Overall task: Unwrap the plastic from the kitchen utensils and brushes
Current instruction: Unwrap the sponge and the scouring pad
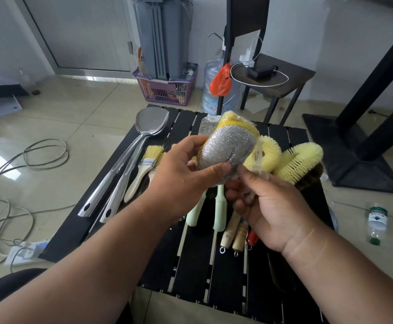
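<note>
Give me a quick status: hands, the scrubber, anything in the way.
Left hand grips silver-and-yellow scouring pad. Right hand pinches its plastic wrap at the edge. Pad still wrapped, held above the table. Nothing in the way.

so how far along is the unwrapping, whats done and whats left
Looks done: the two steel spatulas and the paintbrush lie bare on the black table. In hand: the left hand holds a silver-and-yellow scrubber while the right hand pinches its clear plastic wrap. Left: I can't tell whether the yellow brushes and wooden-handled tools under the hands are wrapped.
</note>
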